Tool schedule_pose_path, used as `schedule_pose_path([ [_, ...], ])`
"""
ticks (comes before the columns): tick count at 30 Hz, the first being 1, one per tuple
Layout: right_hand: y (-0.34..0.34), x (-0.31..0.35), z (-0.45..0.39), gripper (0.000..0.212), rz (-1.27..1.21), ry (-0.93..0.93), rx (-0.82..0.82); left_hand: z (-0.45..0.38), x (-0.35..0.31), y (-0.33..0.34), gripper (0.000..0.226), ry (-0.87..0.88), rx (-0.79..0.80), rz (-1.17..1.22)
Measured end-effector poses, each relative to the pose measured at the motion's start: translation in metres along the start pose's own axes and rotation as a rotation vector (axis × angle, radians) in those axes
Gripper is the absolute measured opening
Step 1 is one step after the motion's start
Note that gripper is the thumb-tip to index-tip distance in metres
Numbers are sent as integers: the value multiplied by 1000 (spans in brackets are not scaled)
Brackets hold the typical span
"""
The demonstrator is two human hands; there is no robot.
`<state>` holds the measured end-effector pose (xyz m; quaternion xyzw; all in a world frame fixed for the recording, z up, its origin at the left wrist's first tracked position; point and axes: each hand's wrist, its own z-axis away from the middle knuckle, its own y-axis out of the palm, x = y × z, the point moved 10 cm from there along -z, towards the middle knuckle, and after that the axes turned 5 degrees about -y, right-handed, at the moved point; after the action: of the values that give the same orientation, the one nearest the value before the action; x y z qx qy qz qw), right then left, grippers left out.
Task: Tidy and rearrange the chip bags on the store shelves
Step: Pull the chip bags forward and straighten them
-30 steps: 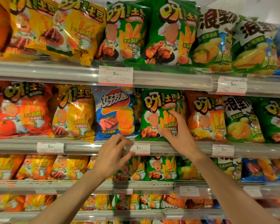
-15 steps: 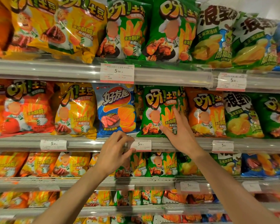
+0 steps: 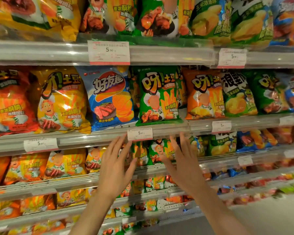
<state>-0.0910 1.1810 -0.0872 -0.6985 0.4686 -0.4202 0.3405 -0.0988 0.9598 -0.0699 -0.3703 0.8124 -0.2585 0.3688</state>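
Chip bags (image 3: pixel 159 97) stand packed edge to edge on the middle shelf (image 3: pixel 92 138), the green one just above its front lip. Below it, left hand (image 3: pixel 116 168) and right hand (image 3: pixel 183 165) hover with spread fingers, holding nothing, apart with a gap between.

Both hands raised, fingers straight, in front of the chip shelves.
Left hand (image 3: pixel 115 165) and right hand (image 3: pixel 183 164) hold nothing, just below a price tag (image 3: pixel 139 134); above it a green chip bag (image 3: pixel 159 97) stands beside a blue chip bag (image 3: pixel 110 97).
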Motion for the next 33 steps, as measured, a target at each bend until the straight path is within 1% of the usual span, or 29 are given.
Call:
schedule_pose_path([
  [3, 21, -10, 27, 84, -42, 86, 116, 29, 8, 17, 61, -93, 53, 38],
  [6, 37, -31, 55, 89, -109, 204, 180, 62, 21, 39, 64, -275, 141, 110],
  [9, 48, -54, 80, 81, -185, 299, 187, 85, 24, 53, 62, -373, 207, 136],
  [11, 53, -67, 90, 74, -202, 307, 194, 90, 20, 58, 58, -377, 229, 109],
  [15, 61, -107, 100, 74, -268, 330, 270, 86, -6, 71, 51, -357, 247, 41],
  [18, 53, -142, 100, 76, -361, 324, 280, 80, -35, 90, 48, -388, 228, 37],
  [20, 42, -172, 94, 71, -433, 308, 278, 71, -61, 107, 46, -412, 195, 38],
  [23, 17, -221, 85, 62, -374, 219, 290, 55, -110, 136, 47, -432, 162, 50],
  [26, -11, -272, 79, 54, -323, 210, 280, 39, -157, 161, 46, -377, 184, 14],
  [29, -42, -311, 67, 45, -284, 170, 241, 20, -187, 172, 45, -364, 189, -35],
  [31, -65, -330, 55, 42, -261, 133, 207, 2, -206, 174, 47, -322, 185, -55],
  [33, -87, -339, 40, 38, -242, 88, 172, -22, -226, 171, 47, -244, 166, -91],
])
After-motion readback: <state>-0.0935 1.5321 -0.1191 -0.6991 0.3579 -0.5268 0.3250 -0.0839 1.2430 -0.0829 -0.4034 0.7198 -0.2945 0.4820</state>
